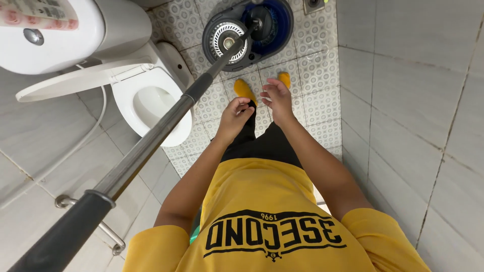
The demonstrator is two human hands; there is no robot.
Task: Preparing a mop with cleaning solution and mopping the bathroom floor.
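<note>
Both hands hung empty: left hand (pixel 236 113) loosely curled, right hand (pixel 276 96) spread open. The mop handle (pixel 151 143) leaned unheld at ten o'clock, its end in the spin bucket (pixel 247 31) at twelve o'clock; regripping seemed needed.

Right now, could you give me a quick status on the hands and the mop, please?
Left hand and right hand both empty, in front of the body. Mop handle unheld, leaning up from the spin bucket. Toilet close beside it, seat up.

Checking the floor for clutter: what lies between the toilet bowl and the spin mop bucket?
In the head view, only patterned floor tile and the crossing mop handle lie between the toilet bowl and spin mop bucket.
</note>
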